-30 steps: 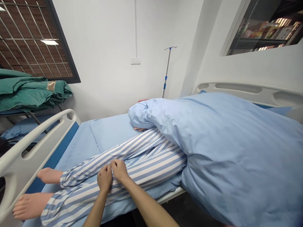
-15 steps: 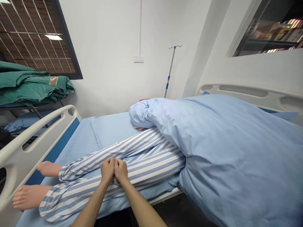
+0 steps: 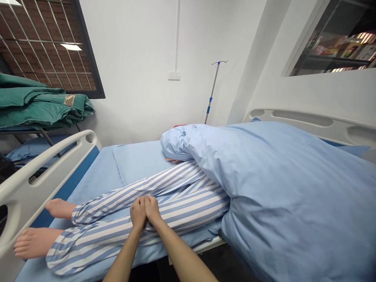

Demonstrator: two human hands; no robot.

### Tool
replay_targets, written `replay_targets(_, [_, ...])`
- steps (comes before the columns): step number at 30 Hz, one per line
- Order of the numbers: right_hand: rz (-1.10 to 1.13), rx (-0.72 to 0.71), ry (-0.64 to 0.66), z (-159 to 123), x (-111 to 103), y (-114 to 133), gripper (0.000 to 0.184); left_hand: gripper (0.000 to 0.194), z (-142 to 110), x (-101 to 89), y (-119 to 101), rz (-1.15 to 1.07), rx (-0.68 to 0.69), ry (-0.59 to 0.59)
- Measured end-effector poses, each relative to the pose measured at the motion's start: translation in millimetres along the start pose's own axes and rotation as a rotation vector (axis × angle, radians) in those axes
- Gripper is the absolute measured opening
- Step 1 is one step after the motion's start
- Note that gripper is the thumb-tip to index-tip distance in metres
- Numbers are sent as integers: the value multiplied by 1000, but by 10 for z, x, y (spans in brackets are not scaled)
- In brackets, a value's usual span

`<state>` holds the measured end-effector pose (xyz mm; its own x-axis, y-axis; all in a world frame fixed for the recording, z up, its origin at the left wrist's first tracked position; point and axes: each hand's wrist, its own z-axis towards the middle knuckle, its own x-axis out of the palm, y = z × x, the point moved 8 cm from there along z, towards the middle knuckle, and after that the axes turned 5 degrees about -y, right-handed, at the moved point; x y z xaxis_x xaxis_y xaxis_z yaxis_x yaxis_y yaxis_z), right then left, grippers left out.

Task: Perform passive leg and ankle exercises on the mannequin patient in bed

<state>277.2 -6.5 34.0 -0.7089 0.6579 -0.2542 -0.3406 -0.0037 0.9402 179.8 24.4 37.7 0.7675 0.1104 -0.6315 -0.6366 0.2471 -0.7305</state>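
A lying figure, apparently a manikin, wears blue-and-white striped trousers (image 3: 182, 199) on a bed, with bare feet (image 3: 60, 208) pointing left. My left hand (image 3: 138, 213) and my right hand (image 3: 152, 208) sit side by side on the trousers around thigh or knee height, both closed on a fold of the striped cloth. A light blue duvet (image 3: 293, 188) covers the upper body and hides the head. Only the fingers of the figure's hand (image 3: 173, 160) show beneath the duvet's edge.
A white bed rail (image 3: 38, 172) runs along the near left, and a white headboard panel (image 3: 311, 123) stands at the right. Beyond the bed are an IV pole (image 3: 213, 92), a wall socket (image 3: 174, 75), and a neighbouring bed with folded green cloth (image 3: 38, 103).
My two hands have drawn closer together on the trouser cloth, with the left hand moving toward the right one. The whole view has shifted slightly as my head moved.
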Motion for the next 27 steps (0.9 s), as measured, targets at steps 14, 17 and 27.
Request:
replay_targets(14, [-403,-156,44,-7,-353,2,38,32,-55,106,-124,190,67,116])
replay_targets(17, [-293,-153,2,36,-407,0,42,32,-33,156,-196,107,26,108])
replay_targets(27, [-81,-25,-128,121,-569,-175,41,31,-165,473,-312,-10,-34,42])
